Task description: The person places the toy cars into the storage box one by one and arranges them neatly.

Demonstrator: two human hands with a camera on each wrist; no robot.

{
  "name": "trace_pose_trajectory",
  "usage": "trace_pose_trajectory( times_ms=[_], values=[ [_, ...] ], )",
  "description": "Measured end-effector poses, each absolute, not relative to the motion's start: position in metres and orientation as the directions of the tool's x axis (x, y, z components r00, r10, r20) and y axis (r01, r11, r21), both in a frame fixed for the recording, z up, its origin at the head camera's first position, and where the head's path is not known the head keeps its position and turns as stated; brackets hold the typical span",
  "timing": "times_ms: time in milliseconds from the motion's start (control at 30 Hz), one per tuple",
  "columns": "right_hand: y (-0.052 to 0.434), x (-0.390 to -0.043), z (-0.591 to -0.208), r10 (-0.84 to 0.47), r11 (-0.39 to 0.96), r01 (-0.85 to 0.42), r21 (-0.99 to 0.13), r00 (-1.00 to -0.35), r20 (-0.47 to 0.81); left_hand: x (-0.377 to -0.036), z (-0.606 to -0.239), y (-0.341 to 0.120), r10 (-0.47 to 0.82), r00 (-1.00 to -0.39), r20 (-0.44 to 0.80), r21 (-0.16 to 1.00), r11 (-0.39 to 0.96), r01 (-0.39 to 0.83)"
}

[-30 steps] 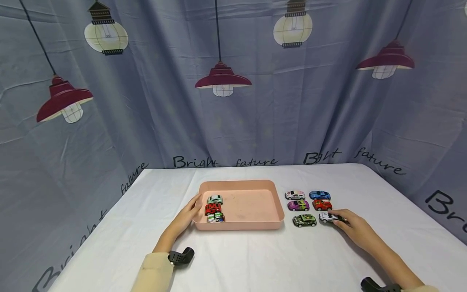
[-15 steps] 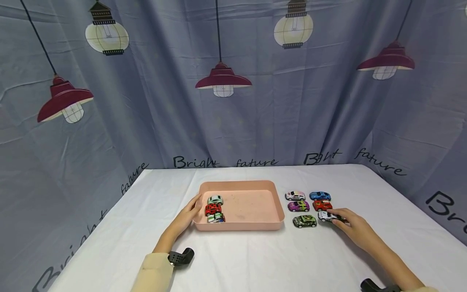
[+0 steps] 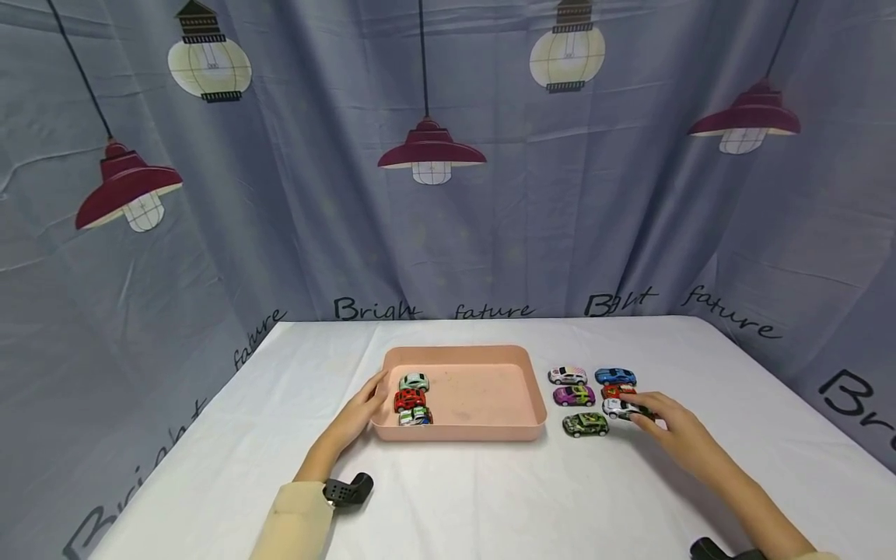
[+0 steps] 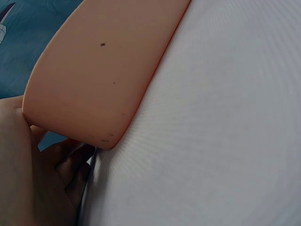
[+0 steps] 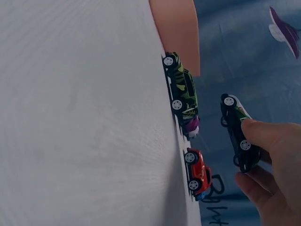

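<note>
A pink tray [image 3: 463,432] sits mid-table with three toy cars along its left side: a pale green one [image 3: 414,382], a red one [image 3: 409,400] and a green-white one [image 3: 416,417]. My left hand [image 3: 373,393] rests with straight fingers against the tray's left wall [image 4: 103,70]. Right of the tray, my right hand [image 3: 640,411] pinches a white toy car [image 3: 616,407] between thumb and fingers. The right wrist view shows this car [image 5: 236,129] lifted off the cloth, underside showing.
Several more cars stand in rows right of the tray: white-pink [image 3: 567,375], blue [image 3: 615,376], purple [image 3: 574,396], red [image 3: 617,390] and green camouflage [image 3: 585,424]. A white cloth covers the table; a printed blue curtain hangs behind it.
My right hand has lifted the white car off the cloth and carried it slightly left, in front of the red car. The left hand has stayed at the tray.
</note>
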State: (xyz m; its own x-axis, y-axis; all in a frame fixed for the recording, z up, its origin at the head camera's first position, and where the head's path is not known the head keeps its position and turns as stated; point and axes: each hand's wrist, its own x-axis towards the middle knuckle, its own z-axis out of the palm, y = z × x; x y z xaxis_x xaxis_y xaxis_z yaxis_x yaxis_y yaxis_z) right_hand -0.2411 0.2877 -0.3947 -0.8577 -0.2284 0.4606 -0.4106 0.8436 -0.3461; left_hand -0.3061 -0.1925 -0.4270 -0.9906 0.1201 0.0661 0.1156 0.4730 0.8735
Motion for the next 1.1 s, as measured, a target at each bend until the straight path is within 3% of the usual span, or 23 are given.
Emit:
trace_pose_trajectory(
  times_ms=[200, 533, 1100],
  values=[
    [0.279, -0.242, -0.388, -0.285, 0.822, -0.48, -0.306, -0.813, 0.508, -0.306, -0.426, -0.192, 0.121, -0.991, 0.061, 0.879, 0.464, 0.11],
    [0.259, -0.249, -0.38, -0.304, 0.803, -0.464, -0.374, -0.859, 0.413, -0.306, -0.431, -0.192, 0.113, -0.991, 0.071, 0.875, 0.469, 0.116],
    [0.189, -0.272, -0.369, -0.377, 0.748, -0.525, -0.406, -0.84, 0.391, -0.308, -0.431, -0.192, 0.11, -0.991, 0.076, 0.879, 0.461, 0.118]
  ],
)
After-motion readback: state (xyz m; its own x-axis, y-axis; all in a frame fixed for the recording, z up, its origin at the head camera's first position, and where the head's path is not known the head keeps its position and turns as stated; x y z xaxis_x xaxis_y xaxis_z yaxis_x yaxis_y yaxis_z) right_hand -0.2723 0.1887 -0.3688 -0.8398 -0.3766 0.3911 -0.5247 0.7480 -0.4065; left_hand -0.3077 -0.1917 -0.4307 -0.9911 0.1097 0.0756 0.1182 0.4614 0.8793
